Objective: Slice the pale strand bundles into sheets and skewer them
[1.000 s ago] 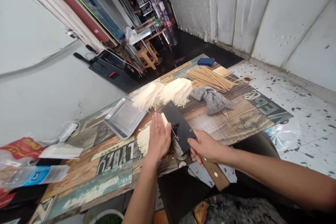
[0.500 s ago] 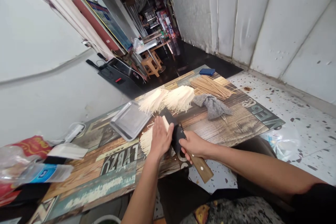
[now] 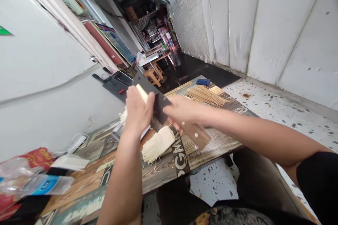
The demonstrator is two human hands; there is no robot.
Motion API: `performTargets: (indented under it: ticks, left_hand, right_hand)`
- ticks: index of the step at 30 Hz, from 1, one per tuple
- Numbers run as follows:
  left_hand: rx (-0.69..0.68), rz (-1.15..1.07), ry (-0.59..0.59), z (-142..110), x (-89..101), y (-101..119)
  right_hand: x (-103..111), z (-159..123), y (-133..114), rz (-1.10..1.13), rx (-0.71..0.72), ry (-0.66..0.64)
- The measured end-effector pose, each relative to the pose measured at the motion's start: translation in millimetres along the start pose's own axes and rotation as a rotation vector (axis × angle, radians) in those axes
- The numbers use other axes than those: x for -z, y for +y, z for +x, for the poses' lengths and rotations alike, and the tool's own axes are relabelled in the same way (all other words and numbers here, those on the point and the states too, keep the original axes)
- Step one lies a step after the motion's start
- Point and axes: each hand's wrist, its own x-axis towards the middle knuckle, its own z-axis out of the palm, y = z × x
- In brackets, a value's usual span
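My right hand (image 3: pixel 179 109) is wrapped around the wooden handle of a cleaver (image 3: pixel 158 107), with its wide dark blade raised over the table. My left hand (image 3: pixel 137 109) presses a pale bundle, apparently enoki mushrooms (image 3: pixel 142 93), against the blade. The bundle's stringy ends stick out left of that hand. Below the cleaver, another enoki bundle (image 3: pixel 158 144) lies on the table, solid at one end and fanned into strands at the other. A metal tray (image 3: pixel 116 133) is mostly hidden behind my left hand and forearm.
Thin wooden skewers (image 3: pixel 207 95) and a small blue box (image 3: pixel 203 82) lie at the table's far end. At the left are a plastic bottle (image 3: pixel 47 184), a red packet (image 3: pixel 39 158) and a white power strip (image 3: pixel 76 143). White panels (image 3: pixel 243 17) line the right side.
Both hands have lifted up and left, carrying the cleaver and the pale bundle off the table. The bundle lying below now shows. The grey cloth and far piles are now hidden behind my arms.
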Motion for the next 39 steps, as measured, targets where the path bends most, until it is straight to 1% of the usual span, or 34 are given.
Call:
performTargets:
  ticks: [2, 3, 4, 6, 8, 9, 12, 14, 15, 17, 18, 19, 21, 22, 23, 25, 26, 27, 29, 31, 33, 35, 37, 39]
  left_hand:
    - [0.050, 0.053, -0.036, 24.7, -26.9, 5.1]
    - [0.083, 0.063, -0.083, 34.3, -44.1, 7.3]
    - [0.121, 0.064, -0.159, 41.8, -62.6, 9.3]
    - [0.201, 0.073, -0.330, 51.0, -99.9, 11.9]
    - [0.229, 0.079, -0.424, 53.8, -133.3, 11.8]
    - [0.232, 0.082, -0.453, 53.7, -147.7, 10.7]
    - [0.252, 0.092, -0.533, 51.4, -182.1, 4.5]
    - [0.281, 0.103, -0.584, 51.4, -197.8, 1.3]
    - [0.297, 0.109, -0.603, 52.3, -202.6, 0.7]
    - [0.319, 0.117, -0.614, 55.4, -203.3, 1.7]
    - [0.320, 0.116, -0.604, 56.6, -198.0, 2.5]
    - [0.314, 0.112, -0.582, 56.3, -188.6, 2.8]
    - [0.257, 0.090, -0.527, 47.5, -159.0, 0.2]
    - [0.215, 0.080, -0.504, 37.3, -140.8, -3.4]
    - [0.128, 0.063, -0.507, 22.9, -122.1, -8.3]
    - [0.000, 0.079, -0.595, -15.8, -89.5, -20.5]
    - [-0.028, 0.115, -0.614, -37.4, -77.8, -26.7]
    - [-0.039, 0.154, -0.606, -58.3, -69.8, -32.4]
    - [-0.039, 0.213, -0.607, -92.9, -64.8, -42.1]
    - [-0.033, 0.217, -0.637, -112.5, -69.7, -50.1]
    - [-0.031, 0.178, -0.659, -118.3, -76.9, -56.8]
    - [-0.058, 0.132, -0.643, -116.3, -81.1, -61.6]
    - [-0.107, 0.093, -0.618, -113.5, -81.5, -64.0]
    - [-0.163, 0.056, -0.617, -113.6, -80.2, -64.8]
  right_hand:
    - [21.5, 14.3, 6.7, 0.069, -0.062, 0.052]
    - [32.5, 21.9, 14.3, 0.095, -0.097, 0.076]
    - [43.0, 29.4, 23.9, 0.117, -0.132, 0.101]
    - [60.5, 42.9, 46.5, 0.151, -0.209, 0.145]
    - [72.4, 52.7, 68.4, 0.164, -0.267, 0.176]
    - [76.6, 55.7, 77.5, 0.167, -0.289, 0.189]
    - [88.9, 55.2, 94.3, 0.174, -0.353, 0.242]
    - [100.3, 45.0, 96.8, 0.170, -0.377, 0.290]
    - [107.0, 36.5, 96.1, 0.166, -0.382, 0.317]
    - [119.7, 13.6, 92.3, 0.149, -0.359, 0.399]
    - [124.5, -0.2, 90.0, 0.139, -0.334, 0.440]
    - [127.5, -14.9, 88.1, 0.126, -0.299, 0.480]
    - [126.5, -44.6, 87.0, 0.127, -0.251, 0.487]
    - [122.3, -58.4, 88.5, 0.146, -0.242, 0.466]
    - [115.9, -70.7, 91.5, 0.177, -0.244, 0.438]
    - [97.4, -89.2, 100.8, 0.242, -0.262, 0.386]
    - [86.2, -95.1, 106.6, 0.268, -0.271, 0.364]
    - [74.3, -98.9, 112.5, 0.283, -0.282, 0.341]
    - [50.1, -101.1, 123.8, 0.290, -0.305, 0.296]
    - [27.8, -98.4, 133.6, 0.294, -0.326, 0.251]
    - [9.7, -93.9, 141.7, 0.303, -0.341, 0.214]
    - [-3.8, -90.4, 148.1, 0.315, -0.345, 0.194]
    - [-13.2, -89.2, 152.7, 0.329, -0.353, 0.188]
    - [-19.8, -89.7, 155.1, 0.350, -0.356, 0.182]
